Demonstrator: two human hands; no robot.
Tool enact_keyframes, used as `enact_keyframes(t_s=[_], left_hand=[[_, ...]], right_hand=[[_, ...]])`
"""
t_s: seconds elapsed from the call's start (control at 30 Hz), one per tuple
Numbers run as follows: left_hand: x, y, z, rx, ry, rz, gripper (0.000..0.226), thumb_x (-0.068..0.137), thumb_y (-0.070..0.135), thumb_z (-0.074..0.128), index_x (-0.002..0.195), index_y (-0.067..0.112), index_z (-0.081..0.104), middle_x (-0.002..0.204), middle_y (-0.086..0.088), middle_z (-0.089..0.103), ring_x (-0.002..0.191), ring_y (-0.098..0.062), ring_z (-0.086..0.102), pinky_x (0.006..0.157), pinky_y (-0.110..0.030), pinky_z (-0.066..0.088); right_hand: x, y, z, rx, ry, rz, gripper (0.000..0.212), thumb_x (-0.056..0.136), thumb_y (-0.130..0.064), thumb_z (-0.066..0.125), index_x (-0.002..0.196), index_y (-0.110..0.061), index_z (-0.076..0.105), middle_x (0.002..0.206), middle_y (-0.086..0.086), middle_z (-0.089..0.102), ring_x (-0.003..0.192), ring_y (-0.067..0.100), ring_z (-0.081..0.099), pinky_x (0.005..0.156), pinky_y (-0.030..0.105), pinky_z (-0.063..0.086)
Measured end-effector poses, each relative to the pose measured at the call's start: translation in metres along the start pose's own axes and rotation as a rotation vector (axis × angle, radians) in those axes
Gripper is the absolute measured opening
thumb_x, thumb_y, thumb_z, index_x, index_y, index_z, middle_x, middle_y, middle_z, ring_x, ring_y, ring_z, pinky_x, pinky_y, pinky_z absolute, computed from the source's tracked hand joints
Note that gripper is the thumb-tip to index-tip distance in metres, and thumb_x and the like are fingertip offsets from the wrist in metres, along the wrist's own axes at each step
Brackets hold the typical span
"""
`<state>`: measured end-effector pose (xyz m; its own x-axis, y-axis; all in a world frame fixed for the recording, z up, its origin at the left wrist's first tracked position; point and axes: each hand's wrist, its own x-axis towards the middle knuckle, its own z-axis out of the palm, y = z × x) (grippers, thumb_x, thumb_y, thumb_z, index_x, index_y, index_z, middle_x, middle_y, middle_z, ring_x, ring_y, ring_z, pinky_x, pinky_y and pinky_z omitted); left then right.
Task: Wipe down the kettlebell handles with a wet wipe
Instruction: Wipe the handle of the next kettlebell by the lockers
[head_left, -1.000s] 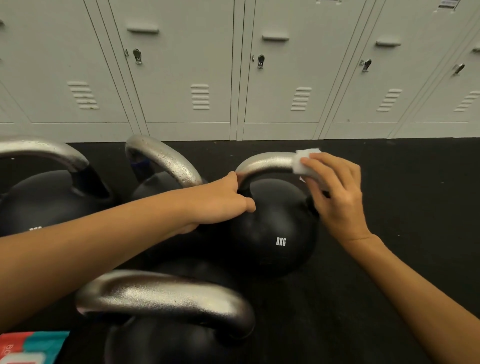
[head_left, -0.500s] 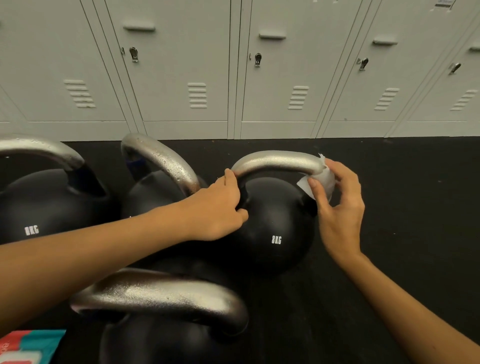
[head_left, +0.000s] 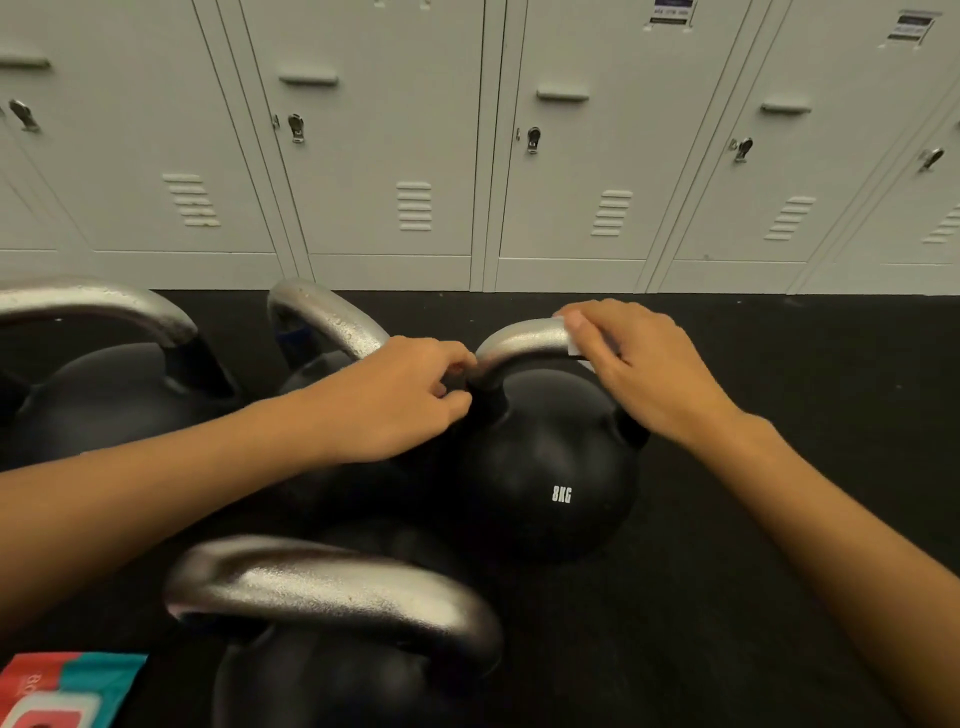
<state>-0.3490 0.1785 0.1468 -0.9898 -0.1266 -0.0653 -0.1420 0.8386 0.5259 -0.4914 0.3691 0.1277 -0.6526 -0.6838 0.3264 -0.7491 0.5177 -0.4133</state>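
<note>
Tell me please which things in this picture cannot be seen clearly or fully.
- Wet wipe, head view: mostly covered by the right hand; only a white edge shows.
- Red and teal packet: cut off by the bottom left edge; its print is unreadable.
- Locker labels: too small to read.
- Leftmost kettlebell: cut off by the left edge.
- Left hand fingertips: curled out of sight by the handle.
</note>
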Motion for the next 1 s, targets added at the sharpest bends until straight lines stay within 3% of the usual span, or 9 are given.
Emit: enact_keyframes(t_s=[0.17,0.3,0.43,0.57,0.7,0.77,0.8,0.9,1.0], left_hand=[[0.011,0.007,-0.012,-0.073,0.318,0.073,0.028,0.095,0.021,0.055,0.122,0.016,0.059,0.113,0.003,0.062,0.095,-0.007,0.059,0.081,-0.018,0.041],[0.047,0.038,-0.008,-0.063,0.4,0.183,0.029,0.102,0.02,0.041,0.126,0.012,0.055,0.123,-0.002,0.055,0.113,-0.012,0.05,0.089,-0.015,0.032],[0.093,0.063,0.012,-0.062,0.248,0.19,0.033,0.105,0.033,0.03,0.103,0.013,0.056,0.1,-0.002,0.056,0.098,-0.02,0.05,0.077,-0.026,0.032],[0.095,0.062,0.033,0.168,0.102,0.183,0.046,0.103,0.048,0.02,0.074,0.022,0.044,0.077,0.0,0.054,0.081,-0.025,0.053,0.074,-0.038,0.039],[0.083,0.036,0.032,-0.066,0.152,0.084,0.035,0.105,0.039,0.024,0.092,0.029,0.056,0.102,0.001,0.058,0.101,-0.027,0.056,0.089,-0.038,0.04],[0.085,0.017,0.031,-0.196,0.049,-0.096,0.038,0.1,0.037,0.029,0.106,0.014,0.059,0.113,-0.008,0.06,0.103,-0.028,0.055,0.099,-0.037,0.04],[0.087,0.011,0.031,-0.337,0.003,-0.186,0.045,0.094,0.04,0.028,0.095,0.01,0.062,0.105,-0.015,0.065,0.094,-0.029,0.058,0.096,-0.039,0.044],[0.09,0.011,0.026,-0.571,-0.172,-0.33,0.05,0.092,0.031,0.027,0.065,0.006,0.061,0.064,-0.012,0.065,0.057,-0.019,0.058,0.055,-0.023,0.046],[0.094,0.025,0.016,-0.513,-0.254,-0.255,0.047,0.091,0.026,0.028,0.063,0.004,0.059,0.061,-0.013,0.059,0.053,-0.019,0.053,0.055,-0.02,0.042]], right_hand=[[0.016,-0.021,-0.006,-0.102,-0.199,-0.145,0.042,0.101,-0.043,0.045,0.142,-0.034,0.047,0.133,-0.005,0.061,0.123,0.018,0.055,0.102,0.041,0.043],[0.015,-0.014,-0.018,0.508,0.013,-0.007,0.024,0.099,-0.013,0.052,0.12,-0.016,0.062,0.118,-0.005,0.068,0.114,0.003,0.062,0.102,0.025,0.046],[0.01,0.01,-0.019,0.765,0.386,0.284,0.029,0.096,-0.001,0.039,0.095,-0.01,0.066,0.1,0.004,0.072,0.099,0.013,0.069,0.094,0.028,0.054],[-0.001,0.026,-0.003,0.683,0.321,0.41,0.025,0.098,-0.009,0.042,0.094,-0.019,0.066,0.091,-0.004,0.07,0.088,0.002,0.065,0.079,0.013,0.05],[-0.004,0.026,0.008,0.554,0.271,0.405,0.024,0.101,-0.021,0.043,0.1,-0.023,0.067,0.094,-0.016,0.063,0.082,-0.004,0.054,0.066,0.008,0.038],[-0.003,0.025,0.01,0.567,0.281,0.424,0.026,0.101,-0.021,0.041,0.1,-0.021,0.067,0.096,-0.014,0.063,0.086,-0.001,0.054,0.07,0.012,0.038],[-0.003,0.025,0.011,0.572,0.279,0.43,0.027,0.101,-0.021,0.041,0.099,-0.021,0.068,0.096,-0.012,0.063,0.086,0.001,0.054,0.071,0.015,0.038],[-0.003,0.026,0.011,0.591,0.274,0.417,0.028,0.1,-0.021,0.042,0.095,-0.02,0.069,0.092,-0.01,0.064,0.083,0.003,0.055,0.071,0.019,0.039],[-0.004,0.027,0.01,0.604,0.253,0.409,0.028,0.1,-0.021,0.042,0.095,-0.018,0.07,0.093,-0.006,0.065,0.083,0.003,0.055,0.069,0.017,0.039]])
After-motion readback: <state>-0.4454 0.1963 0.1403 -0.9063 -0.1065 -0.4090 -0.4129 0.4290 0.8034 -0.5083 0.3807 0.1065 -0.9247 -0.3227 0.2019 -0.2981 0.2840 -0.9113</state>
